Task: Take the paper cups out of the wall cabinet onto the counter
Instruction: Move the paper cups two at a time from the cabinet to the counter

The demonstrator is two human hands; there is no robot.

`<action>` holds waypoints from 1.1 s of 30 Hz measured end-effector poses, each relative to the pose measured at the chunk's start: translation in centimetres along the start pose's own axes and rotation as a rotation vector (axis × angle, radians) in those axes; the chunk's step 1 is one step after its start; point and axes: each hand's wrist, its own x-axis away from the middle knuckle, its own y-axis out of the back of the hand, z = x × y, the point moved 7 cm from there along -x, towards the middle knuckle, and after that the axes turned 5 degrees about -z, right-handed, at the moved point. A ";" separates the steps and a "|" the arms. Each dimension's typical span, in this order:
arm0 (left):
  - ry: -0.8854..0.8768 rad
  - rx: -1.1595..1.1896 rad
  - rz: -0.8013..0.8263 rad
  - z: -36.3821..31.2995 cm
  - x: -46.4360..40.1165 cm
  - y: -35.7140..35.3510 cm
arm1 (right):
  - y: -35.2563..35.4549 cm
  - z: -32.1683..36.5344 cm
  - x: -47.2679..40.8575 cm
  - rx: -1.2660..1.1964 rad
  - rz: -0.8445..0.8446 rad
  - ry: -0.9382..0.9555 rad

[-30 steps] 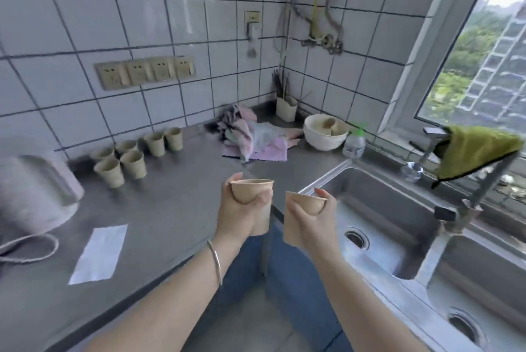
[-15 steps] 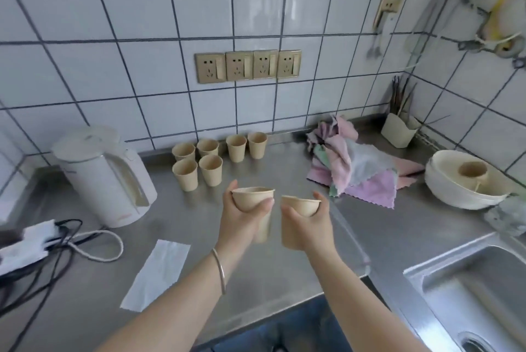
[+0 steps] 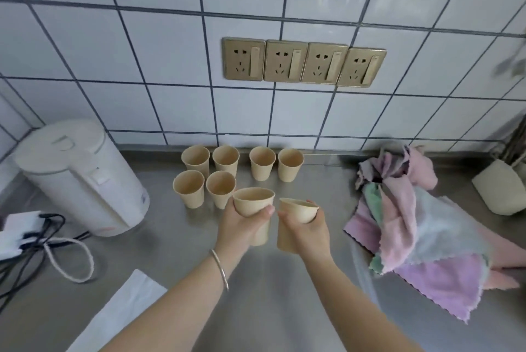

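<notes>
Closer now to the six standing cups (image 3: pixel 225 172), both hands grip one cup each; careless placement could topple neighbours.

Pale tan is seen on the cups (image 3: pixel 262 163), grey steel on the counter (image 3: pixel 284 309), white with dark grid lines on the tiled wall (image 3: pixel 142 47), gold-bronze on the sockets (image 3: pixel 303 62), white on the kettle (image 3: pixel 82 178) at left, and pink, lilac, green and grey on the cloths (image 3: pixel 427 237) at right.

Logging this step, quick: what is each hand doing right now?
Left hand: holding a paper cup.
Right hand: holding another paper cup.
</notes>
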 end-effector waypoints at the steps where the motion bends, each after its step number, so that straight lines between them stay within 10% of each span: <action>1: 0.024 0.007 -0.004 0.5 -0.8 -0.4 | -0.2 -0.2 -0.9 0.011 0.007 -0.016; 33: -0.127 -0.190 -0.243 9.4 -11.9 -4.1 | -4.2 -4.9 -14.5 0.163 0.003 0.097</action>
